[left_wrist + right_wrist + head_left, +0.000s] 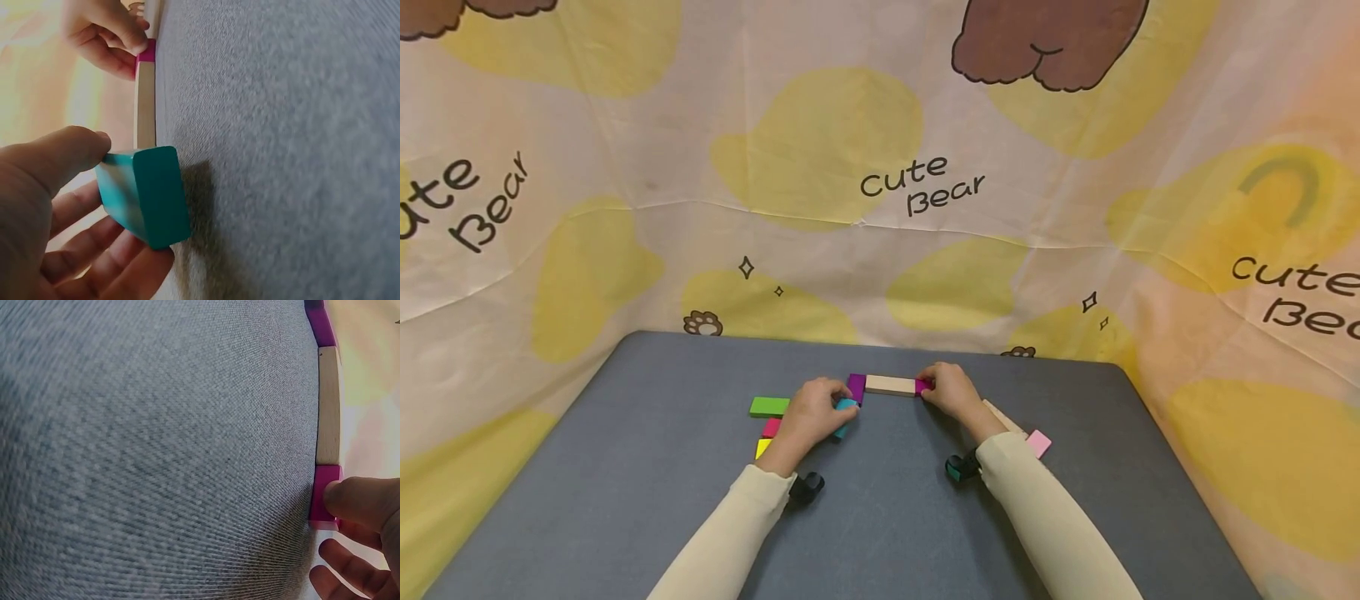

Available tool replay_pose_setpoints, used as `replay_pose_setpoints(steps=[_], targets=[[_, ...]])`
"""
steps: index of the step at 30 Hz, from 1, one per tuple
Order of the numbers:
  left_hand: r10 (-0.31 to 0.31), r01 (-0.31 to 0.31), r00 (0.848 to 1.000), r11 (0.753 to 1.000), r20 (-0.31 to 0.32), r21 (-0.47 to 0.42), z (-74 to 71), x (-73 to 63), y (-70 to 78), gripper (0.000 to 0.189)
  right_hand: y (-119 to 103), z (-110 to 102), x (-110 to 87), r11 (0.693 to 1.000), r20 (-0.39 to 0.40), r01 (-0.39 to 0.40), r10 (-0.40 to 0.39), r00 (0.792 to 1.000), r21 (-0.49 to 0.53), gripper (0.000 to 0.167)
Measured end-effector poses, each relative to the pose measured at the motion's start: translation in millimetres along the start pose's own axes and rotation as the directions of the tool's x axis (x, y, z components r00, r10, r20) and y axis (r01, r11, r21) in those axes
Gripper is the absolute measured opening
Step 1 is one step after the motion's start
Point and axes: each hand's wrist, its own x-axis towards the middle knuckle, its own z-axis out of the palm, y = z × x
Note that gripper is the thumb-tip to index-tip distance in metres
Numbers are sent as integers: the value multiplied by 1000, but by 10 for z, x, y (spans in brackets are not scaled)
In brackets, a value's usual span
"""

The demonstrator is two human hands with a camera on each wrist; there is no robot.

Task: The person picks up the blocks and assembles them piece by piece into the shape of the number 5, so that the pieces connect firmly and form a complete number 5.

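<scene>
Block in turquoise (161,200) sits in the left hand (808,412), gripped between the thumb on one side and the fingers on the other, its broad end facing the wrist camera. A shadow falls on the grey bench (887,533) just beside it; whether the block touches the surface I cannot tell. The right hand (955,392) pinches a magenta block (321,476), thumb laid across its near face. That block stands against the right end of a natural wood block (891,386), and a purple block (857,388) meets the wood's left end, so the three form a row toward the far edge of the bench. The turquoise one is near the purple one, on the person's side of it.

Left of the left hand lie a green block (767,407), a red block (771,427) and a yellow block (763,448), the last two partly hidden by the hand and wrist. Beyond the right wrist, a second natural wood block (1004,417) slants down to a pink block (1039,442). Behind the bench hangs a printed cloth (820,150) lettered "Cute Bear".
</scene>
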Motion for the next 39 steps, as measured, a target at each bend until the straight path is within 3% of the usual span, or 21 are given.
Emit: replay_pose_setpoints(steps=[5, 14, 21, 27, 34, 39], targets=[[-37, 37, 999, 999, 28, -3, 25, -5, 18, 22, -1, 6, -2, 1000, 4, -2, 2, 1000, 7, 23], [-71, 71, 997, 997, 19, 17, 88, 8, 26, 21, 1, 13, -9, 1000, 2, -1, 1, 1000, 9, 23], [-157, 156, 987, 987, 20, 50, 100, 14, 73, 28, -4, 16, -11, 1000, -9, 14, -14, 1000, 10, 22], [-200, 200, 980, 979, 9, 26, 106, 13, 86, 29, -18, 4, -13, 1000, -14, 22, -21, 1000, 9, 22], [-170, 171, 984, 985, 51, 0, 47, -10, 44, 34, -45, -12, -19, 1000, -11, 20, -19, 1000, 10, 22], [-24, 22, 994, 1000, 107, 21, -41, -13, -38, 35, -34, -9, -29, 1000, -2, -5, 5, 1000, 10, 23]])
